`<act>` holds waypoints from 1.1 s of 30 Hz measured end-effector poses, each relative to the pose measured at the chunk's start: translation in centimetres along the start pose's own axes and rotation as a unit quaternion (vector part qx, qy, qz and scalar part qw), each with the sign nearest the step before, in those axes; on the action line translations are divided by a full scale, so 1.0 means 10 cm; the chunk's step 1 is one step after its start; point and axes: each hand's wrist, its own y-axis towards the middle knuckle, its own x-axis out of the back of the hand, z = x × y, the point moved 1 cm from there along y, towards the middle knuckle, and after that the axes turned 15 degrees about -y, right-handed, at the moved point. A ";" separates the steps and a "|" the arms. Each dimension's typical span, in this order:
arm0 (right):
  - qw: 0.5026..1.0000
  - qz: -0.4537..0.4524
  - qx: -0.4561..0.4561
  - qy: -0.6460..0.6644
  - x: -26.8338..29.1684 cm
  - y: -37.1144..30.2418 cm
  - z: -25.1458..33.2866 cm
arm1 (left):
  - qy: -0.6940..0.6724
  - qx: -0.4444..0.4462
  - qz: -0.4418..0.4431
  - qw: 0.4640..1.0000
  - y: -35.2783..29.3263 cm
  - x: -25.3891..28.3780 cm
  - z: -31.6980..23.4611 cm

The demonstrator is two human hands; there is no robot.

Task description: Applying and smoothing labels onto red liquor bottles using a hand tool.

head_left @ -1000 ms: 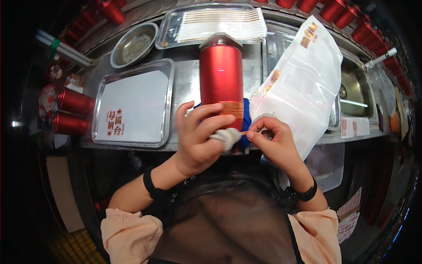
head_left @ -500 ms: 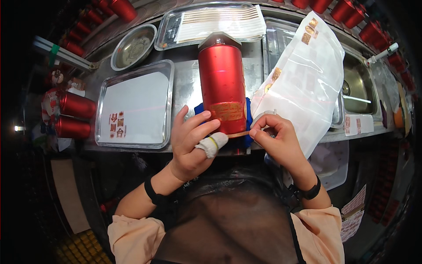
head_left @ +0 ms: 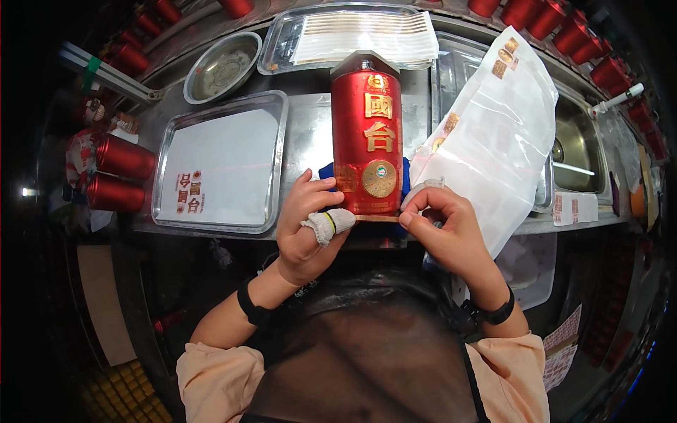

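Observation:
A shiny red bottle (head_left: 349,141) with gold lettering and a round gold emblem lies with its dark faceted end pointing away from me. Under it is a blue cloth (head_left: 326,171), mostly hidden. My left hand (head_left: 310,218) curves against the bottle's lower left side, its thumb in a white finger cover (head_left: 328,225) pressed at the near rim. A thin gold-brown strip (head_left: 379,219) runs across that rim from the left thumb to my right hand (head_left: 444,222). Thumb and forefinger of the right hand pinch the strip's right end; a pale cover is on another right finger.
To the left, a metal tray (head_left: 280,141) holds a white printed sheet, beside two red bottles (head_left: 123,158). A metal bowl (head_left: 222,68) and a tray of strips (head_left: 363,39) stand behind. On the right lie a large white label sheet (head_left: 497,141) and a sink (head_left: 585,151).
The red bottle has turned about its long axis, bringing the gold lettering and round emblem up to face me. Both hands stay at its near end, the strip still between them.

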 end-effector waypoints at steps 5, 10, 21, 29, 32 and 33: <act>0.999 -0.016 0.029 0.004 0.01 -0.05 0.19 | -0.005 -0.006 0.000 1.000 -0.04 0.03 0.03; 0.999 -0.036 0.031 0.003 0.02 -0.01 0.01 | 0.008 -0.021 0.012 1.000 -0.01 0.01 0.03; 0.999 -0.023 -0.027 -0.001 -0.05 0.04 -0.08 | 0.089 -0.093 0.075 0.989 0.17 0.01 -0.07; 1.000 -0.012 0.006 -0.009 -0.06 0.06 -0.09 | 0.053 -0.105 0.047 0.992 0.20 -0.06 -0.02; 0.999 0.016 0.019 -0.022 -0.01 0.06 -0.05 | 0.012 -0.067 0.001 0.998 0.08 -0.05 0.04; 0.999 0.027 0.018 -0.033 0.01 0.06 -0.05 | -0.006 -0.067 -0.009 0.998 0.07 -0.05 0.06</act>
